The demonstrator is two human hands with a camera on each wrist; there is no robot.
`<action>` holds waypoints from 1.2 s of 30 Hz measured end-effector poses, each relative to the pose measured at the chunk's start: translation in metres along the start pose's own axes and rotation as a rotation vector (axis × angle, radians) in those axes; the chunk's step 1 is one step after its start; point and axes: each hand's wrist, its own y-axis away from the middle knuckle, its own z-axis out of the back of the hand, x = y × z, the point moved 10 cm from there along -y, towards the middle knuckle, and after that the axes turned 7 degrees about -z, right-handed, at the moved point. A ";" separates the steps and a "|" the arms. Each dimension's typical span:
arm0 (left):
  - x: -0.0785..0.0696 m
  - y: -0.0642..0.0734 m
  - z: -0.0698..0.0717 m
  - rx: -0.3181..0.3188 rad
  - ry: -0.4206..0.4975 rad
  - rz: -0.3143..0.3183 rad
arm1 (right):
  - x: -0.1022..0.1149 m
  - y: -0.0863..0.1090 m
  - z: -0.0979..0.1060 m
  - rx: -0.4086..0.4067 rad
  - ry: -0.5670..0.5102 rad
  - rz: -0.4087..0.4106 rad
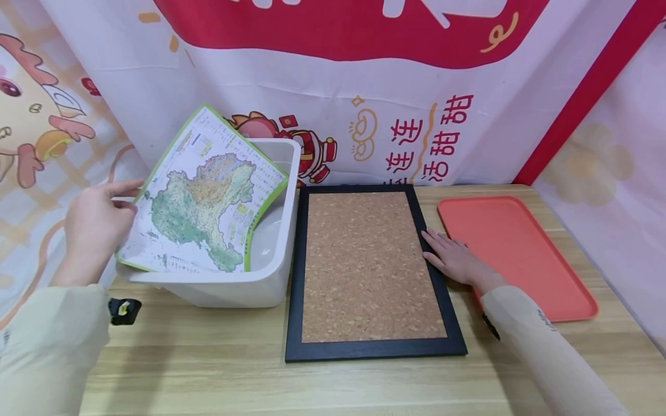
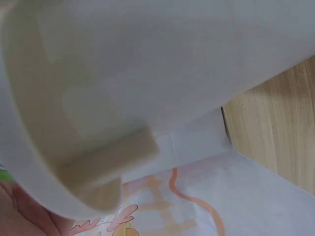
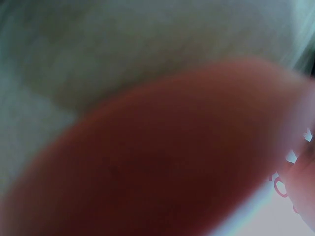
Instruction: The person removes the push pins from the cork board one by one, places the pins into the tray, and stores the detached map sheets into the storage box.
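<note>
My left hand pinches the left edge of a map sheet, thumb and fingers at its border. The map has a bright green edge and leans tilted in a white plastic bin, its upper corner rising above the rim. In the left wrist view the bin's outer wall fills most of the picture, with part of the left hand at the lower corner. A cork board with a black frame lies flat beside the bin. Fingers extended, my right hand rests on the frame's right side.
A red-orange tray lies at the right on the wooden table, partly under the right forearm. Behind the table hangs a printed white and red cloth. A small black strap piece shows beside the left wrist.
</note>
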 end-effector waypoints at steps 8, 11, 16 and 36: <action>0.000 0.001 -0.001 0.017 0.029 0.008 | -0.001 -0.001 -0.001 -0.010 0.000 0.004; 0.002 0.000 -0.003 0.034 0.035 0.019 | -0.001 -0.002 -0.001 -0.013 -0.003 0.003; 0.006 0.001 -0.007 0.063 0.082 0.070 | 0.000 -0.001 0.001 -0.009 -0.029 -0.002; 0.009 0.002 -0.006 0.082 0.101 0.106 | 0.004 -0.002 0.005 0.000 -0.075 -0.009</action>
